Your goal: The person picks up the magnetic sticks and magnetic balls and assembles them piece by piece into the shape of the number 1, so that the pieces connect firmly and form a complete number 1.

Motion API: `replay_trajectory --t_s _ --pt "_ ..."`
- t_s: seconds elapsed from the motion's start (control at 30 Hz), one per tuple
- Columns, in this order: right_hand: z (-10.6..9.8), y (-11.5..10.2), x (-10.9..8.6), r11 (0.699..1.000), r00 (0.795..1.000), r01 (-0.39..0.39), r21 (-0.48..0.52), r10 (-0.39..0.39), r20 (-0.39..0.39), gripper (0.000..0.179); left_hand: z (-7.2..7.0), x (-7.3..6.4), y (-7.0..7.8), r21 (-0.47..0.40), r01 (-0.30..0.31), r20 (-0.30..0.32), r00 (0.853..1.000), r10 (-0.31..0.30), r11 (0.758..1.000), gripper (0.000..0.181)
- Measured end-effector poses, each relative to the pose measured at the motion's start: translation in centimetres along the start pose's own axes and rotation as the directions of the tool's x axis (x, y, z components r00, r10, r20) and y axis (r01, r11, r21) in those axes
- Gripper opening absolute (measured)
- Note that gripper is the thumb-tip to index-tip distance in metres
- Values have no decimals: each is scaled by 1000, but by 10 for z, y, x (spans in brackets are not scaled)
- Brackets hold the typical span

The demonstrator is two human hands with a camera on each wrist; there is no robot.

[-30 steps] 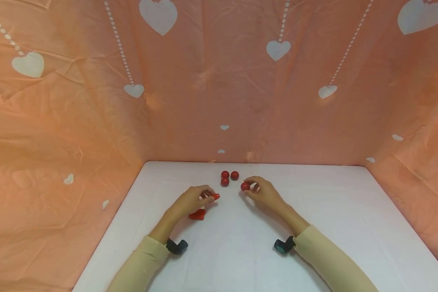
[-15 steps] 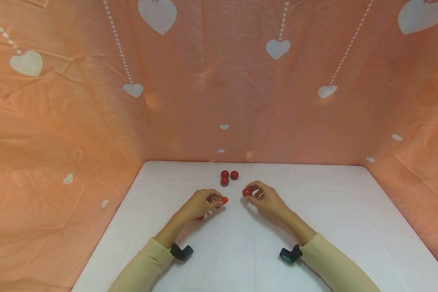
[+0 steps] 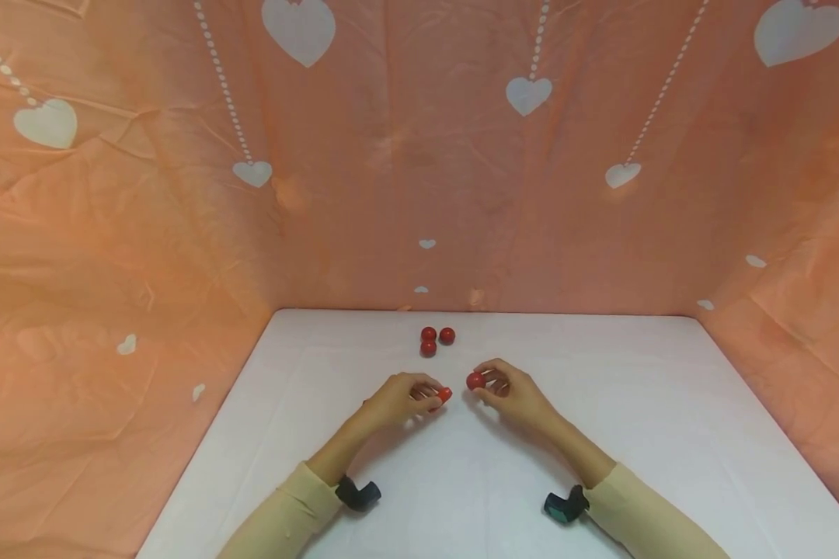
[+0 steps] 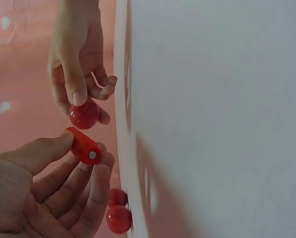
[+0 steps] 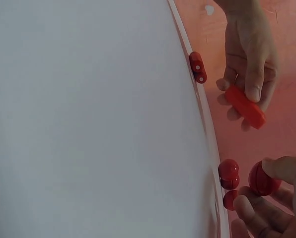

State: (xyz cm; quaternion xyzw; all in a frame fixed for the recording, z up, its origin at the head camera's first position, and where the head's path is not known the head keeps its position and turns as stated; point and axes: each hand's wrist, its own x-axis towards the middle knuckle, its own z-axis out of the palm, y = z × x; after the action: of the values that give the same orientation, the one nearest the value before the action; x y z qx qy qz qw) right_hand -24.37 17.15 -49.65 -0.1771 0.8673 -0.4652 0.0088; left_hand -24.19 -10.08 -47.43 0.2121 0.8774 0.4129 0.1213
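Just below the center of the head view, your left hand [image 3: 400, 399] pinches a red rod [image 4: 82, 146] between thumb and fingers, its pale round end spot turned toward the left wrist camera. Facing it, a little right of center, your right hand [image 3: 522, 396] grips a red ball [image 3: 475, 380] in the same way, its dark seam showing in the left wrist view. Both pieces seem to be off the white table [image 3: 671, 419], so the picking-up looks done for this pair. Rod and ball are near each other but apart, with a gap between them in all three views; nothing joins them yet. Left over, you have three loose red balls [image 3: 428, 348] clustered above your hands in the head view, and two more red pieces [image 5: 196, 60] with pale dots, lying side by side toward the upper right of the right wrist view. Your left hand mostly hides those in the head view; whether they touch, you cannot tell.
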Motion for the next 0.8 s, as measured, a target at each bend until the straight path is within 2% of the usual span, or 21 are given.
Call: replay_trajectory --t_s 0.27,0.5,0.8 --pt "1 1 -8 999 1000 -29 38 29 -3 34 12 1 6 -58 11 35 999 -9 998 23" --pt "2 3 -12 997 999 -43 70 42 7 35 19 2 10 -58 12 50 999 -10 998 21" --pt "3 2 -13 994 999 -48 94 47 13 35 25 6 8 -66 9 54 999 -5 998 22"
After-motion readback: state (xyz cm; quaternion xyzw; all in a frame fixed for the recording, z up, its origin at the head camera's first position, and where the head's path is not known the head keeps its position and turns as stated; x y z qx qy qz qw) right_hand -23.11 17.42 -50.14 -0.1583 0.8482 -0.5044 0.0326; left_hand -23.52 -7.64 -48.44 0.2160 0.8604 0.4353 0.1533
